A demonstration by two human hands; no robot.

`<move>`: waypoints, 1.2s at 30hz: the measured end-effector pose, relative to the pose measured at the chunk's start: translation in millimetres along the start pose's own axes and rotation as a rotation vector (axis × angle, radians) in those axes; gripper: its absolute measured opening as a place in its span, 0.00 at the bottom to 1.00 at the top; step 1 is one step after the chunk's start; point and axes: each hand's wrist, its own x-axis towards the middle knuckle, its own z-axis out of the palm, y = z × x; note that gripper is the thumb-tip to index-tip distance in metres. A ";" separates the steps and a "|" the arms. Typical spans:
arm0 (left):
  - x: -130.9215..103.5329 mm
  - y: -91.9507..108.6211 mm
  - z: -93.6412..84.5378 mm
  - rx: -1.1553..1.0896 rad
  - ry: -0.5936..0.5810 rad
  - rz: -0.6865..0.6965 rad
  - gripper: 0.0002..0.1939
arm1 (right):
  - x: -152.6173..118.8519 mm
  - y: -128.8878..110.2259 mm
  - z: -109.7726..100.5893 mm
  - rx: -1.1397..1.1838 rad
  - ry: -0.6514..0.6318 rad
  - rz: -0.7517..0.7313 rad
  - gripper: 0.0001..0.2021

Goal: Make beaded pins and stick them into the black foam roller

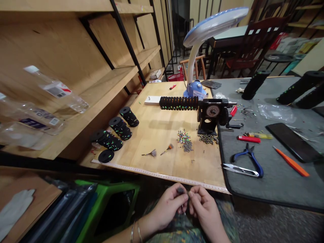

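Observation:
Both my hands are together just below the front edge of the wooden table point(131, 158). My left hand point(170, 206) is closed, with a small dark grey bundle point(180, 190) showing between its thumb and fingers; its exact kind cannot be made out. Close beside it, my right hand point(204, 207) is pinched, and whatever its fingertips hold is too small to name. Beyond the hands lie two small bunches of fine strands, one greyish point(152, 153) and one with an orange end point(169, 147). A pile of colourful beads point(183, 136) and a pile of small grey metal pieces point(187, 146) sit near them.
A hand-cranked winder point(211, 113) carries a row of black foam spools point(178, 103). More spool stacks point(107, 140) stand at left. Blue pliers point(249, 157), snips point(241, 170), an orange pen-like tool point(291, 162) and a phone point(291, 141) lie on the grey mat point(265, 185). A lamp point(194, 89) stands behind.

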 end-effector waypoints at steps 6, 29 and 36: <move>-1.1 3.8 -1.0 0.092 0.056 0.039 0.16 | -5.6 3.6 -1.5 -0.033 0.023 0.018 0.23; -6.8 5.1 -5.9 0.601 0.162 0.278 0.04 | -11.6 -2.6 2.3 -0.092 -0.068 0.092 0.26; -9.6 4.5 -8.9 0.730 0.151 0.391 0.03 | -9.2 0.4 1.3 -0.062 -0.042 0.102 0.24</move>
